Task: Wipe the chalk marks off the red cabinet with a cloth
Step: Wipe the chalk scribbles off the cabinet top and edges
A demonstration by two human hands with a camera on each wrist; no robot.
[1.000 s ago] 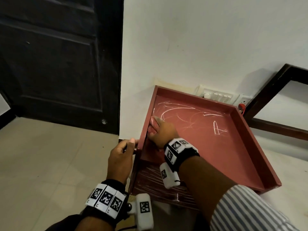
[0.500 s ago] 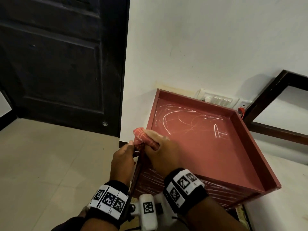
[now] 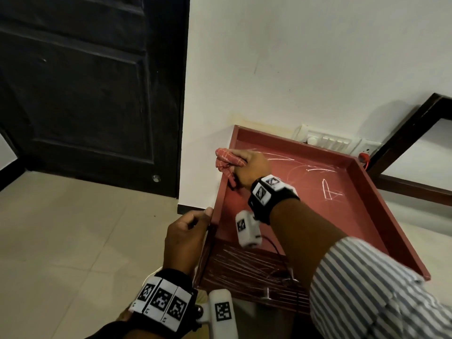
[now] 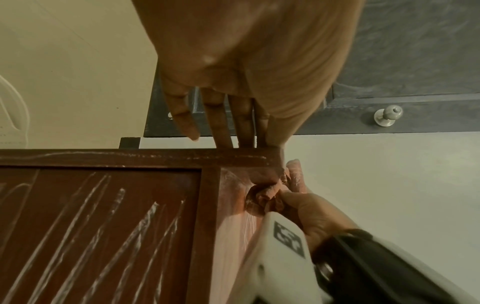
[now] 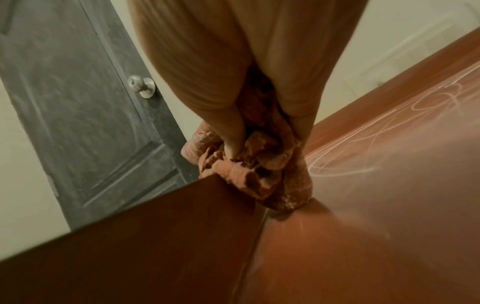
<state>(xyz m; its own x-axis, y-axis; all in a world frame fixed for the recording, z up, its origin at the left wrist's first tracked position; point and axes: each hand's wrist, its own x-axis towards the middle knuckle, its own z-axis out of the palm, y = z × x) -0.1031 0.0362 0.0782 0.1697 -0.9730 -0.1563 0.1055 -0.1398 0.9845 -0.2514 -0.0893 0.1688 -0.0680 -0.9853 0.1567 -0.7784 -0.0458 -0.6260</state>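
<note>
Dark panelled door (image 3: 80, 89) fills the left of the head view, white wall (image 3: 305, 62) to its right, pale tiled floor (image 3: 61, 241) below. Red cabinet (image 3: 381, 199) stands against the wall, its raised rim framing a top scrawled with chalk marks (image 3: 330, 189); switch plate (image 3: 325, 140) sits on the wall just behind the rim, dark wooden frame (image 3: 415, 128) leans at far right. My right hand (image 3: 252, 170) grips the bunched red cloth (image 3: 226, 159) at the left rim, far end; my forearm hides part of the top. My left hand (image 3: 186, 238) holds the near left corner, fingers (image 4: 221, 123) straight down the side. Left wrist view alone shows heavy chalk streaks on the cabinet front (image 4: 103, 236); right wrist view shows the cloth (image 5: 249, 164) draped over the rim, touching the top, and the door knob (image 5: 141, 85)
</note>
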